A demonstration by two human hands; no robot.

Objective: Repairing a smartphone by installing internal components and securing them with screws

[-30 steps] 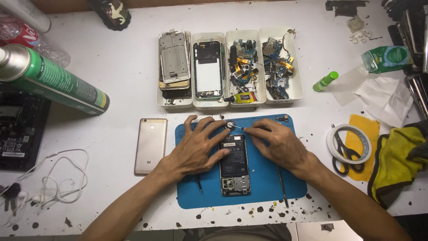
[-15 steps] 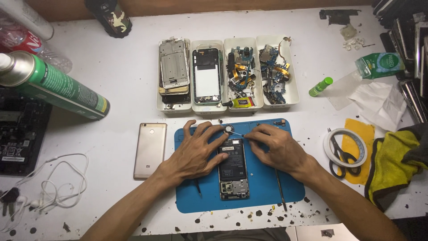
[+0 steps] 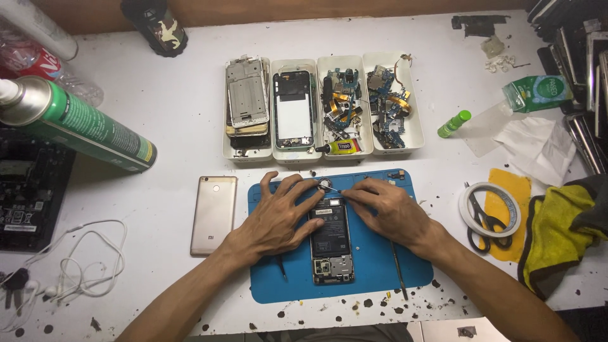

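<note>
- Since the earlier frame both hands have barely shifted; the view sits slightly lower.
- Left hand (image 3: 278,218) lies flat, fingers spread, pressing the opened phone (image 3: 330,244).
- Right hand (image 3: 386,209) pinches a thin tool (image 3: 334,188) at the phone's top edge.
- Phone rests on a blue mat (image 3: 380,266), on a white, speckled worktop (image 3: 158,164).

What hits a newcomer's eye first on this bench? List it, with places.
Two bare hands, left hand and right hand, meet over an opened black smartphone on a blue rectangular rubber mat at centre. Behind the mat stand four white plastic trays of phone parts. A large green spray can lies at far left.
</note>
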